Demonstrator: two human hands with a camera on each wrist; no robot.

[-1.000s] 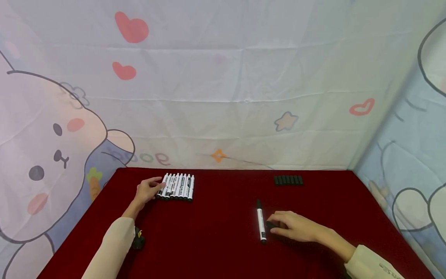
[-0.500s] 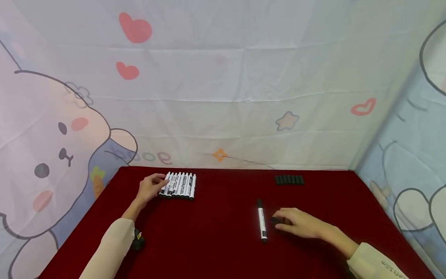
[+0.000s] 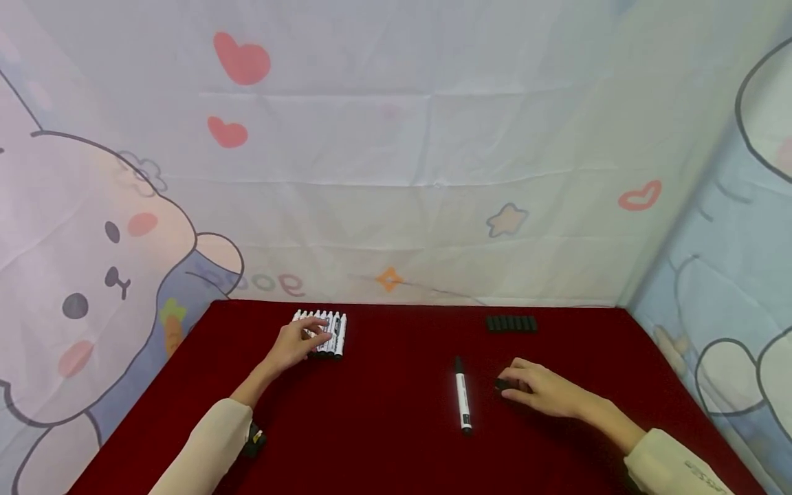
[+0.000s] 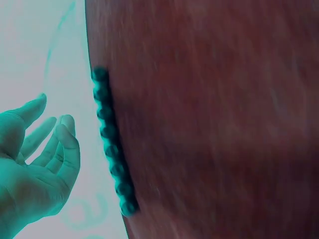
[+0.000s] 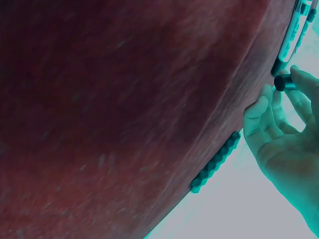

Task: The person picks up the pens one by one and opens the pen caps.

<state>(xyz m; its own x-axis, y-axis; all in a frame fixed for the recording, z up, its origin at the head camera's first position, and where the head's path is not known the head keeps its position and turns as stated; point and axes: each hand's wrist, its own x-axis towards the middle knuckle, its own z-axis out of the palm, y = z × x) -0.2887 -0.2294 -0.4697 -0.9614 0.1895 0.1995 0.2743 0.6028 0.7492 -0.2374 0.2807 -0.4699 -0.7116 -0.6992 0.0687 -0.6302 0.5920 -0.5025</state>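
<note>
In the head view, several white markers (image 3: 335, 338) lie side by side at the back left, black ends toward me and white tips away. My left hand (image 3: 298, 345) is over this row, hiding part of it; the left wrist view shows the fingers loosely bent around nothing. My right hand (image 3: 537, 388) pinches a short black marker cap (image 5: 285, 82) between thumb and fingers, close over the cloth. Left of it, a single marker (image 3: 463, 402) with a black cap on its far end lies lengthwise.
A neat row of black caps (image 3: 511, 323) lies at the back right of the red cloth (image 3: 383, 412). A small dark object (image 3: 254, 441) shows beside the left sleeve. Printed fabric (image 3: 383, 151) hangs behind the table and at its sides.
My left hand has moved right, from the left end of the marker row to over its middle. My right hand, still holding the cap, has shifted right, away from the single marker.
</note>
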